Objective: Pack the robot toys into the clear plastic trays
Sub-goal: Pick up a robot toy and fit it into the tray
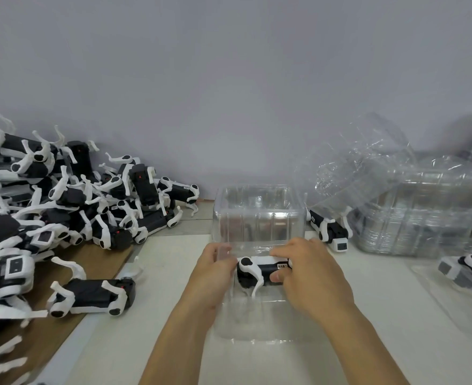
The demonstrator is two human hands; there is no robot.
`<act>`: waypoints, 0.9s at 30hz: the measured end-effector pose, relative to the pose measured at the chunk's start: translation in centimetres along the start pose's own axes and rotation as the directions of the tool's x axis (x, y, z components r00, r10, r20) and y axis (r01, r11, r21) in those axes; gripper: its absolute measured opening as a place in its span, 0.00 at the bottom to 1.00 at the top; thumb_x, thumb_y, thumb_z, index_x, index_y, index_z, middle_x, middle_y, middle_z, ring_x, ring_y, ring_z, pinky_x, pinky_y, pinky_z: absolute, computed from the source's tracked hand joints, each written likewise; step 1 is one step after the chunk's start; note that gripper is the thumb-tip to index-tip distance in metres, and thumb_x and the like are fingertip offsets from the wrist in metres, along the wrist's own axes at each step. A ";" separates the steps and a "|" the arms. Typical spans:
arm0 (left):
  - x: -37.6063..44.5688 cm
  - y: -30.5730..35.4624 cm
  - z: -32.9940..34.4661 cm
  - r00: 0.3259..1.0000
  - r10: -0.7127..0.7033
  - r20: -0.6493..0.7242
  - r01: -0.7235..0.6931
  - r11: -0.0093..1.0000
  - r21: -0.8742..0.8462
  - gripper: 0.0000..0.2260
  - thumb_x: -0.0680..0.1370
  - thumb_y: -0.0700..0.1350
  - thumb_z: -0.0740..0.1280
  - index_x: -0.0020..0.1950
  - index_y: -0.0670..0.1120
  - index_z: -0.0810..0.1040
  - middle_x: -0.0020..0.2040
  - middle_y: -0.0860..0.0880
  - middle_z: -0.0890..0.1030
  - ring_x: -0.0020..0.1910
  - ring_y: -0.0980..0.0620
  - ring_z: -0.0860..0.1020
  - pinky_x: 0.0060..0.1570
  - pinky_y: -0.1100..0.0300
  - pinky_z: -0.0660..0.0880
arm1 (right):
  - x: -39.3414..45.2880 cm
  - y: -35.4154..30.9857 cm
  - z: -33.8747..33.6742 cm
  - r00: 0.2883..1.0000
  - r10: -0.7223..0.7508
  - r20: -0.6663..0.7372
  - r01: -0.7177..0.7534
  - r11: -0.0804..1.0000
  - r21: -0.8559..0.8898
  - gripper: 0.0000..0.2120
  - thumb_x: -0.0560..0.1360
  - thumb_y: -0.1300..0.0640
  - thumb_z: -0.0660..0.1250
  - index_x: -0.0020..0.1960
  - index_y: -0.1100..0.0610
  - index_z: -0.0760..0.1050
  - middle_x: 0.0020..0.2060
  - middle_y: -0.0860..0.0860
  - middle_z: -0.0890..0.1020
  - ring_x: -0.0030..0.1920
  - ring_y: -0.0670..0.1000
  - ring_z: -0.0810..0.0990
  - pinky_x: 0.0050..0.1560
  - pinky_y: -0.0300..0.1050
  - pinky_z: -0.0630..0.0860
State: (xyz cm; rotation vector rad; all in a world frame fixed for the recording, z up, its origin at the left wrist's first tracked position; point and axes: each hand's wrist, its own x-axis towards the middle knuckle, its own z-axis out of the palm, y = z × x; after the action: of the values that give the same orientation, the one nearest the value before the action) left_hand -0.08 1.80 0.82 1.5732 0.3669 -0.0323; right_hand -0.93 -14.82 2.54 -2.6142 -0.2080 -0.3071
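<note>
**Seating a toy in an open tray**

A clear tray [258, 218] is lying open on the white table [368, 295], its hinged lid standing upright at the far side and its base reaching toward the viewer. One black-and-white robot toy [259, 270] is lying on its side in the base, just below the hinge, with a white leg pointing toward the near edge. The right hand [309, 276] is gripping the toy's right end, fingers curled over the top and thumb pressing its near side. The left hand [212, 276] is holding the tray's left wall at the hinge, fingers bent round the plastic (whether they are also touching the toy cannot be told).

A stack [423, 212] of nested trays is sitting at right against the wall, with a loose tray [362, 162] leaning over it. A second toy [329, 229] is lying between the open tray and the stack. Another toy [471, 269] is resting in a tray [451, 309] at the right edge. A pile [70, 195] of toys is covering the brown surface at left, and one toy [90, 297] is lying at the pile's near fringe. Bare table is showing on both sides of the forearms and along the near edge.
</note>
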 end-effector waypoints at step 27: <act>-0.7 0.4 0.0 0.999 0.049 0.018 -0.050 0.995 0.089 0.12 0.79 0.49 0.65 0.62 0.56 0.71 0.62 0.57 0.75 0.56 0.55 0.76 0.49 0.56 0.73 | -0.4 -2.1 1.0 0.980 -0.168 -0.107 0.166 0.986 -0.029 0.05 0.74 0.41 0.70 0.49 0.37 0.84 0.54 0.36 0.73 0.60 0.44 0.59 0.53 0.44 0.50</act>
State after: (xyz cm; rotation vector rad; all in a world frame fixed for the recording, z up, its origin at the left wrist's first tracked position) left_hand -0.66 1.66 1.44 1.6693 0.3179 -0.0228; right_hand -1.53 -12.59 2.58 -2.5950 -0.3902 -0.5112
